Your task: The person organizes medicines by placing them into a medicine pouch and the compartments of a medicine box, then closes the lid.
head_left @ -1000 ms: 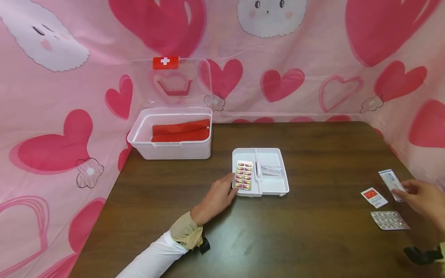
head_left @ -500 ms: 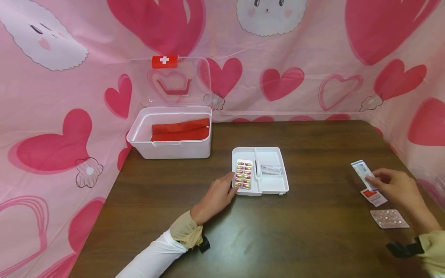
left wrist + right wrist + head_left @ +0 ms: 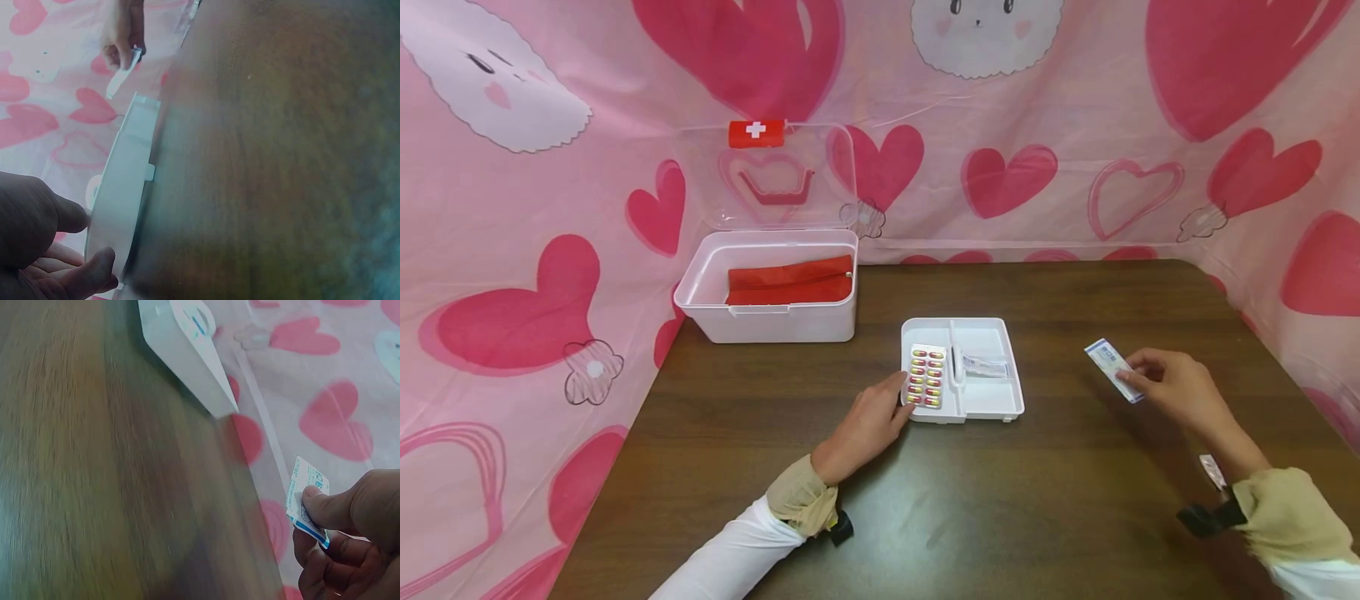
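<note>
A white divided tray (image 3: 988,333) lies on the table. My left hand (image 3: 867,429) holds its left edge, with thumb and fingers at the corner in the left wrist view. Red-and-yellow capsules in a blister pack (image 3: 927,377) fill the tray's left compartment. A small clear-and-blue packet (image 3: 985,367) lies in the right side, beside the tray's upright handle (image 3: 958,367). My right hand (image 3: 1180,387) is raised over the table to the right of the tray. Between thumb and fingers it pinches a wrapped adhesive bandage (image 3: 1108,364), white with blue ends, its free end toward the tray.
At the back left stands a white first-aid box (image 3: 767,325) with its clear lid (image 3: 775,179) raised. A red pouch (image 3: 790,283) lies inside. A silver blister pack (image 3: 1212,472) shows partly from behind my right forearm. A pink heart-print sheet (image 3: 1000,242) surrounds the table.
My right hand has lifted the bandage from the table's right side and carried it left toward the tray. My forearm now covers the sachet and most of the silver blister pack. Left hand unchanged.
</note>
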The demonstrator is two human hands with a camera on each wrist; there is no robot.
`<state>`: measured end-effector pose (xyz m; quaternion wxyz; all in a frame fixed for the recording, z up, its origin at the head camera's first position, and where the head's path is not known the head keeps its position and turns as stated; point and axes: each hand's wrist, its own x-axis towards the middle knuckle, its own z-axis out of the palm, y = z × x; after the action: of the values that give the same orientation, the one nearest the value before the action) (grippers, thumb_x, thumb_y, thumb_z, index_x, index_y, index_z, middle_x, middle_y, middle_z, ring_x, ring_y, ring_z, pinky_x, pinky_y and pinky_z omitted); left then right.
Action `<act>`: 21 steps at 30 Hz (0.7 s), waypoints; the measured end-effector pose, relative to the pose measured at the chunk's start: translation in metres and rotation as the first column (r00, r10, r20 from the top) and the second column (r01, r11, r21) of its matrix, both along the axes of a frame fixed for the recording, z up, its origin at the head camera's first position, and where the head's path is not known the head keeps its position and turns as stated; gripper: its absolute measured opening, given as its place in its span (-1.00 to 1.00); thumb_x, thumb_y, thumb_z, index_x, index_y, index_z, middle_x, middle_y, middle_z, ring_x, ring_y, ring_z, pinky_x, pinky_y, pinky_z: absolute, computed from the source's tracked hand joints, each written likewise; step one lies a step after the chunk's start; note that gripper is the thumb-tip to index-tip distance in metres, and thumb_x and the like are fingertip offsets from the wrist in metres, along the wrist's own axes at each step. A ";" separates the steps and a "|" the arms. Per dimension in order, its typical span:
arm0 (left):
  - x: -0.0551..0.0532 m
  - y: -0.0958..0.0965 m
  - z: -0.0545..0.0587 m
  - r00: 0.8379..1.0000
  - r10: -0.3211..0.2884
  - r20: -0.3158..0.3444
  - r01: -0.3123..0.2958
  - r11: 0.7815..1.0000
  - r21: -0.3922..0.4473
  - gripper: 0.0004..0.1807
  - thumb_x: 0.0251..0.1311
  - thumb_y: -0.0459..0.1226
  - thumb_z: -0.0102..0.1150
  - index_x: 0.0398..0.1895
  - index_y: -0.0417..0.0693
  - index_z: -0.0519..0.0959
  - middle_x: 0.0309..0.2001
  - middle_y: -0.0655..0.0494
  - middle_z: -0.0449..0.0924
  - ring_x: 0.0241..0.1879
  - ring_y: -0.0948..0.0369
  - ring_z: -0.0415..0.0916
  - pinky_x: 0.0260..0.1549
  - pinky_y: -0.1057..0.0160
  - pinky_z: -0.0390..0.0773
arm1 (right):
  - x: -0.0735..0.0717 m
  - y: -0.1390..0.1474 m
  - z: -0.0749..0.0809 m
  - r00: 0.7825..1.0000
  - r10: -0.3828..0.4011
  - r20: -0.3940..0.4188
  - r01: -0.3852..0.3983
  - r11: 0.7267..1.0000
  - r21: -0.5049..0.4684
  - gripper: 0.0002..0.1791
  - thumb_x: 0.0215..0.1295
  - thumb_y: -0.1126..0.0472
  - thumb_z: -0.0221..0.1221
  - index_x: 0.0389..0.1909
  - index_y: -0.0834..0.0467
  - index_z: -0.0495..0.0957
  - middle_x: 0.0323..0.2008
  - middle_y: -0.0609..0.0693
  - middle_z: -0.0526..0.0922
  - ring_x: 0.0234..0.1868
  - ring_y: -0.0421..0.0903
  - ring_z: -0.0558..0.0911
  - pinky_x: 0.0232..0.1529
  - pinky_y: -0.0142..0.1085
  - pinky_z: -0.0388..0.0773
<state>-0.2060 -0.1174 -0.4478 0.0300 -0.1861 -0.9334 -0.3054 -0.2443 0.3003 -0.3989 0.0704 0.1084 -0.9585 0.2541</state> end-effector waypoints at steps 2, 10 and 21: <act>0.000 0.000 0.000 1.000 -0.004 0.007 0.003 1.000 0.002 -0.55 0.34 -0.28 0.20 0.25 -0.26 0.45 0.14 -0.11 0.62 0.05 0.08 0.64 -0.02 0.06 0.64 | -0.002 -0.007 -0.001 1.000 0.015 0.004 -0.015 1.000 -0.010 -0.84 0.20 0.21 0.37 -0.31 0.23 0.66 -0.44 0.13 0.73 -0.49 -0.52 0.42 -0.50 -0.40 0.36; -0.001 0.000 0.001 0.999 -0.006 0.033 0.005 1.000 0.009 -0.49 0.34 -0.29 0.21 0.31 -0.28 0.41 0.20 -0.13 0.59 0.11 0.07 0.61 0.05 0.06 0.62 | -0.009 -0.029 -0.005 0.998 0.058 0.000 -0.058 0.998 -0.031 -0.85 0.20 0.21 0.37 -0.32 0.21 0.67 -0.46 0.06 0.72 -0.48 -0.46 0.45 -0.46 -0.41 0.37; 0.000 0.000 0.002 1.000 -0.003 0.030 0.002 1.000 0.006 -0.51 0.34 -0.27 0.21 0.29 -0.27 0.42 0.18 -0.13 0.60 0.08 0.08 0.62 0.02 0.06 0.63 | -0.018 -0.061 -0.015 0.994 0.112 -0.006 -0.112 0.991 -0.074 -0.94 0.21 0.26 0.35 -0.35 0.18 0.68 -0.48 0.02 0.68 -0.48 -0.32 0.45 -0.46 -0.39 0.36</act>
<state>-0.2063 -0.1174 -0.4460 0.0160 -0.1825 -0.9325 -0.3111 -0.2619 0.2390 -0.4135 0.0607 0.1598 -0.9408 0.2929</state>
